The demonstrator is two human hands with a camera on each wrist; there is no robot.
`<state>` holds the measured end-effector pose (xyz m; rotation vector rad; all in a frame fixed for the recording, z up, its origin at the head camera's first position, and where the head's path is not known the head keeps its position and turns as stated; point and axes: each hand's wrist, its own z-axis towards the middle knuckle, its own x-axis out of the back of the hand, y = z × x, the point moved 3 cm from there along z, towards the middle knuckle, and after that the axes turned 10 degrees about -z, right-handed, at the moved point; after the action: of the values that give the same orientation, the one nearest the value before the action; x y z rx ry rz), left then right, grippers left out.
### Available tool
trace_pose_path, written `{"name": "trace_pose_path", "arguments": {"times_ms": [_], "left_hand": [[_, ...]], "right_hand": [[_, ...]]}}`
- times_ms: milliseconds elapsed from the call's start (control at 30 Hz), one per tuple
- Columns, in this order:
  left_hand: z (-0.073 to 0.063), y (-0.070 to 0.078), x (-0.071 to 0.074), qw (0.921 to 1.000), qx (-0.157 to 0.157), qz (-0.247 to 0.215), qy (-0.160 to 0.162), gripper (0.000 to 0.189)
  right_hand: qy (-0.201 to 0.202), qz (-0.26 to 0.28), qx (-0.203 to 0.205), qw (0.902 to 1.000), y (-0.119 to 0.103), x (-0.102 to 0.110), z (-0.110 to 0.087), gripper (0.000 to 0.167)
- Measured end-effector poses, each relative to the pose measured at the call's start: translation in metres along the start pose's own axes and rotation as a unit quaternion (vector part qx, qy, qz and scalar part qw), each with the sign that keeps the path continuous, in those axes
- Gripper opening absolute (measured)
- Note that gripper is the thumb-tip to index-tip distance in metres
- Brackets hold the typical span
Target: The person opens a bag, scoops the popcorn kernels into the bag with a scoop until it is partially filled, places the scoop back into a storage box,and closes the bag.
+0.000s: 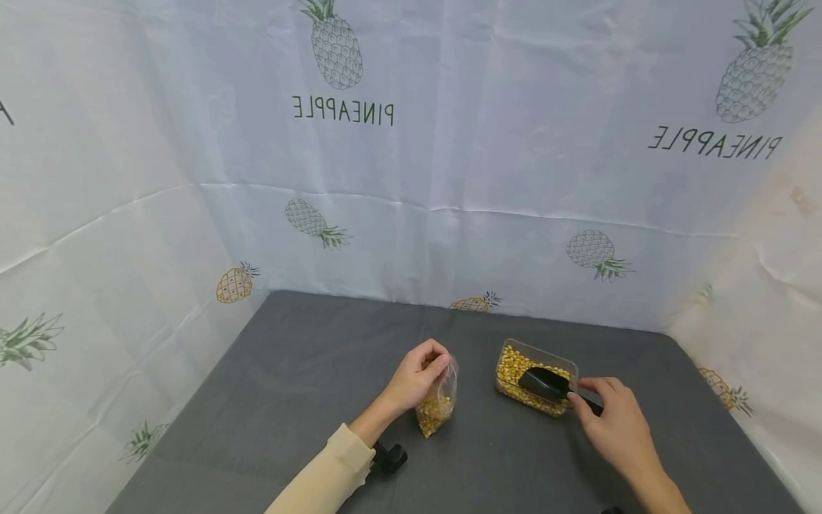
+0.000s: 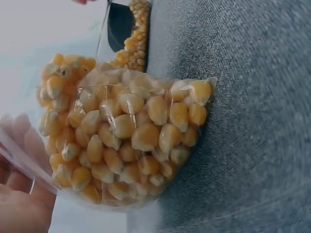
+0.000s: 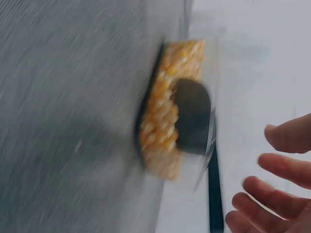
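Note:
My left hand [image 1: 414, 378] pinches the gathered top of a clear plastic bag [image 1: 443, 403]. Corn kernels [image 2: 146, 136] fill the bag's lower part, which stands against the grey tabletop in the left wrist view. To the right is a clear rectangular container [image 1: 538, 350] with more corn kernels [image 1: 511, 365] inside. A black scoop [image 1: 544, 383] lies on those kernels, its handle [image 3: 215, 194] sticking out over the container's right side. Close by that handle is my right hand [image 1: 618, 422]. The right wrist view shows its fingers [image 3: 274, 194] spread and apart from the handle.
Everything stands on a dark grey table [image 1: 308, 371]. White cloth [image 1: 411, 150] printed with pineapples hangs behind it and along both sides. A black device [image 1: 388, 458] shows beneath my left wrist.

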<state>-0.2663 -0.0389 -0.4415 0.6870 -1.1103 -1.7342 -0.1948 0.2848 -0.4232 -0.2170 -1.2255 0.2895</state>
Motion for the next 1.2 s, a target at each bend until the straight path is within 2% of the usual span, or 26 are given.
{"name": "trace_pose_path", "arguments": {"times_ms": [167, 300, 567, 833, 933, 1033, 1133, 1200], "left_hand": [[-0.002, 0.005, -0.001, 0.9997, -0.006, 0.005, 0.025, 0.014], [-0.003, 0.010, 0.001, 0.9986, -0.016, 0.016, 0.047, 0.014], [-0.003, 0.015, 0.001, 0.9920, -0.064, 0.085, 0.068, 0.013], [-0.005, 0.021, 0.001, 0.9859, -0.098, 0.096, 0.096, 0.010], [-0.007, 0.025, -0.001, 0.9867, -0.088, 0.085, 0.107, 0.010], [-0.008, 0.025, -0.001, 0.9893, -0.056, 0.062, 0.119, 0.012], [-0.009, 0.026, -0.002, 0.9908, -0.021, 0.034, 0.129, 0.015], [-0.010, 0.034, -0.005, 0.9913, -0.006, 0.022, 0.130, 0.015]], "right_hand": [[0.098, 0.044, 0.040, 0.9933, -0.027, 0.001, -0.001, 0.024], [0.126, 0.098, 0.047, 0.9861, -0.047, -0.003, 0.002, 0.027], [0.093, 0.183, 0.043, 0.9777, -0.076, -0.018, 0.003, 0.030], [0.058, 0.292, 0.095, 0.9500, -0.102, -0.035, 0.002, 0.026], [0.034, 0.304, 0.109, 0.9459, -0.112, -0.041, 0.000, 0.025], [0.014, 0.292, 0.096, 0.9514, -0.118, -0.046, -0.002, 0.025], [0.017, 0.274, 0.081, 0.9583, -0.122, -0.048, 0.000, 0.021], [0.026, 0.269, 0.075, 0.9600, -0.124, -0.048, 0.003, 0.014]]}}
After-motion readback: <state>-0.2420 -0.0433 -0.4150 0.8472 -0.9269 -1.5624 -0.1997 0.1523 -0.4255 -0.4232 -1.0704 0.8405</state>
